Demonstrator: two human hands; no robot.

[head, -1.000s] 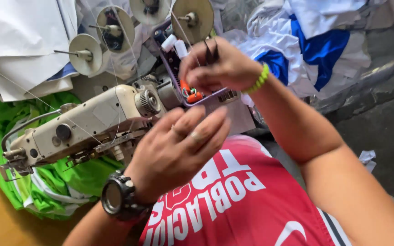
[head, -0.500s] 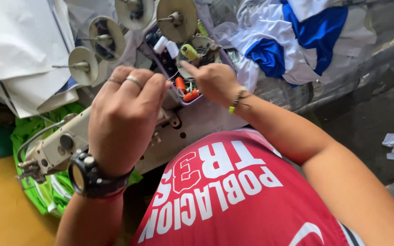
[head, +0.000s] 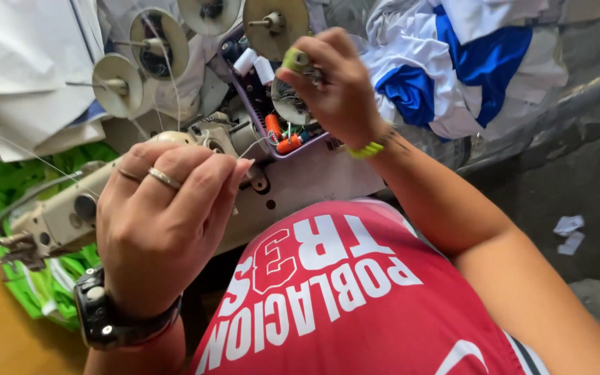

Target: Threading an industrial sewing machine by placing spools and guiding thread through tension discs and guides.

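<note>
Two hands were in view, and we recorded each in turn. The right hand (head: 338, 87), in the upper centre of the frame, was closed with its fingertips pinched around a small yellow-green thread spool (head: 295, 60). We located that spool directly above the purple tray (head: 255, 118), beside two white bobbins (head: 255, 66) standing in the tray's upper end. A yellow-green bracelet (head: 369, 148) circled the right wrist. Orange spools (head: 282, 135) lay at the lower end of the tray.

The left hand (head: 164, 222), at centre left of the frame, was curled with its fingers bunched together, the fingertips meeting at a thin thread (head: 251, 147) near the sewing machine (head: 64, 215). We could not tell whether the thread was actually gripped. That hand carried a ring (head: 164, 178) and, on its wrist, a black watch (head: 112, 319).

Round thread-stand discs (head: 157, 42) stood along the top of the frame. Green fabric (head: 32, 278) lay under the machine at the lower left, white cloth (head: 22, 62) at the upper left, and blue-and-white fabric (head: 467, 62) at the upper right. A red shirt (head: 355, 298) filled the lower centre.
</note>
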